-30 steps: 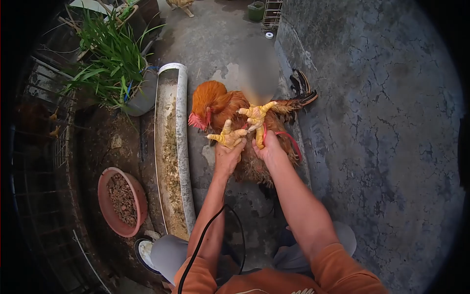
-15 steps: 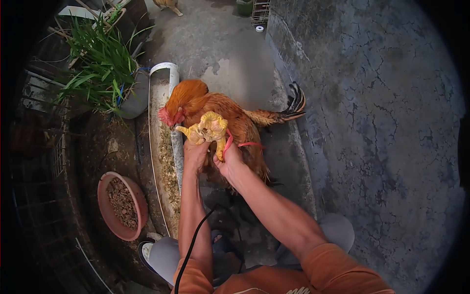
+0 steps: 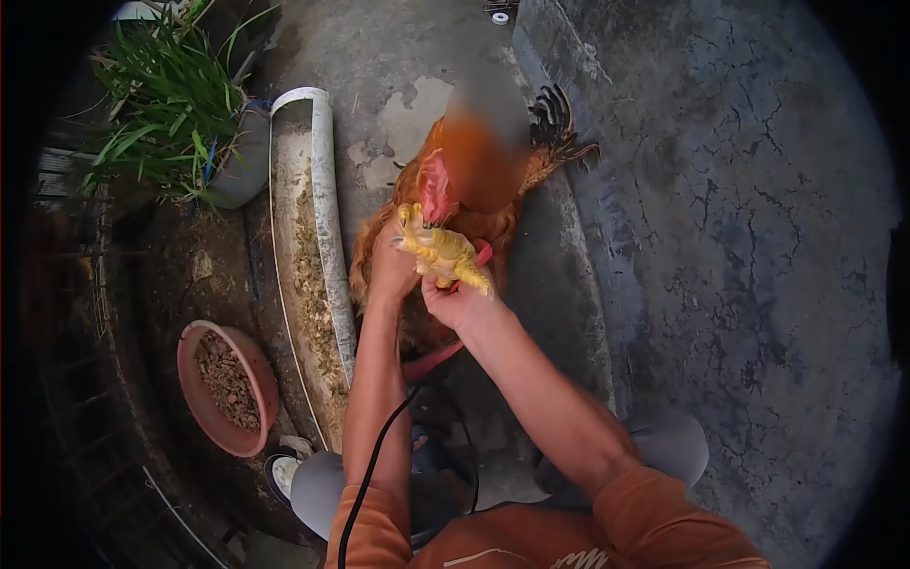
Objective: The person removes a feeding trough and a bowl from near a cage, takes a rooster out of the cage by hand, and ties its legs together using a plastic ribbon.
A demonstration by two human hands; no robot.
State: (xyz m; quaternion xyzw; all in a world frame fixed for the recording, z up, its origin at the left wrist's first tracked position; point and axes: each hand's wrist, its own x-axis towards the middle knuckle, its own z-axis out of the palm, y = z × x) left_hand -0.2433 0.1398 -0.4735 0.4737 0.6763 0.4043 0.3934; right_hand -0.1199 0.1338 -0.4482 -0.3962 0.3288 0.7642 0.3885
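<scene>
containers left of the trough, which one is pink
The round basin lower in view, holding brown lumps; the other, a grey pot, holds a leafy green plant.

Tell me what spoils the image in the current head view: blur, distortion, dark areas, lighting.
Head view: a smooth grey blur hides part of the rooster near its neck; wide-lens distortion curves the trough and blackens the corners; the left side sinks into shadow, hiding detail beyond the pink basin; light looks soft, with no strong glare on the wall.

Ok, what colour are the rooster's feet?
The feet are yellow; they show best in the head view.
</scene>
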